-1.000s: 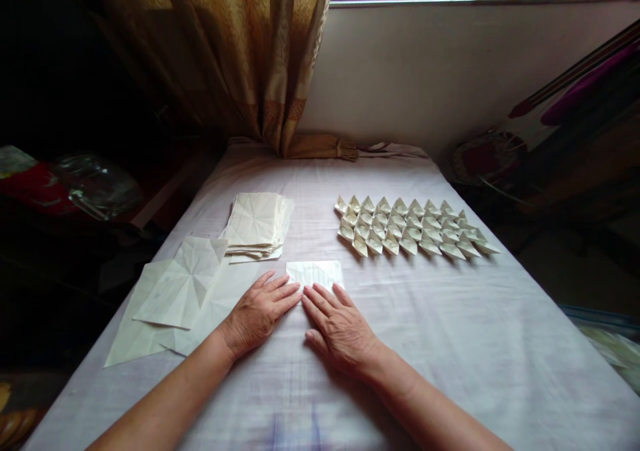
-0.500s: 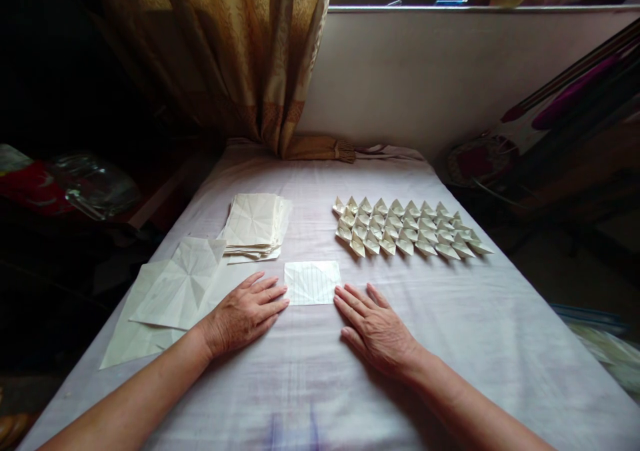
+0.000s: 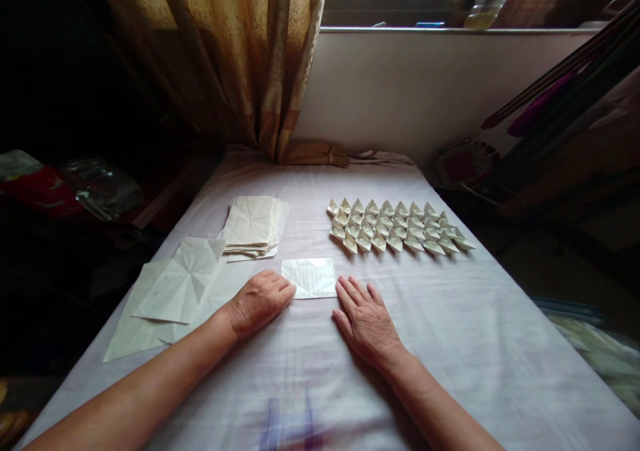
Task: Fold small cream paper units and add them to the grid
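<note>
A small folded sheet of lined paper (image 3: 310, 279) lies flat on the cloth-covered table, creases showing on it. My left hand (image 3: 261, 299) has its fingers curled, with the tips pinching the sheet's lower left corner. Flat on the cloth, my right hand (image 3: 364, 314) has its fingers stretched out, the tips at the sheet's right edge. Beyond and to the left is a stack of creased paper sheets (image 3: 251, 223). Rows of small folded paper boats (image 3: 395, 227) stand farther back on the right.
Loose creased sheets (image 3: 185, 281) overlap left of my left hand, partly under the forearm. The pale tablecloth (image 3: 450, 344) covers the table. A gold curtain (image 3: 240, 57) hangs at the far end, before a wall and window. A clear bottle (image 3: 487, 4) stands on the sill.
My left hand has gone from flat to curled fingers, closing at the sheet's left corner. My right hand stays flat by the right edge. The view has tilted up, showing more window.
</note>
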Demonstrator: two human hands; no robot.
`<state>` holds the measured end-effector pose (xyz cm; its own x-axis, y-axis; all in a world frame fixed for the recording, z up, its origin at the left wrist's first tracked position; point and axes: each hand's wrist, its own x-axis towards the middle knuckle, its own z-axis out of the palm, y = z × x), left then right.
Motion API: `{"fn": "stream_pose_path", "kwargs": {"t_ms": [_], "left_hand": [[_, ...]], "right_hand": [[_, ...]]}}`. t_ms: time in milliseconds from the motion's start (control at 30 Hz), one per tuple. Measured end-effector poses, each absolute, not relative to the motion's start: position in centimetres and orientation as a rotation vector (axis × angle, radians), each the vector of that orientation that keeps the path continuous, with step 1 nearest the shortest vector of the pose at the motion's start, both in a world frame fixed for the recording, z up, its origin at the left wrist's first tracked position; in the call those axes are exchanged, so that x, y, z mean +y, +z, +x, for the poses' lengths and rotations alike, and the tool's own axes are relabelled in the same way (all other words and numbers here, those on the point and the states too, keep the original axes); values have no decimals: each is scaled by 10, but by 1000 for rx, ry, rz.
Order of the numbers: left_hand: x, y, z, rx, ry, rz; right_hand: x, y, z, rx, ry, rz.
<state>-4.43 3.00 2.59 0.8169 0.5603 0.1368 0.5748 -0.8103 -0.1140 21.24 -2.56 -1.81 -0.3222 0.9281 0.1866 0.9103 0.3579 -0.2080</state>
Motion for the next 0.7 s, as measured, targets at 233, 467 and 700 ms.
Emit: {"fn": "stream_pose_path", "kwargs": {"t_ms": [233, 467, 700], "left_hand": [[20, 23, -30, -902, -24, -2728], [24, 19, -36, -1030, -112, -2691], [-5, 13, -3, -1148, -258, -2708]], "right_hand": [[-26, -14, 212, -2333, 108, -1634], [-25, -18, 215, -2293, 52, -1588], [-32, -18, 209, -2234, -166, -1448]]}}
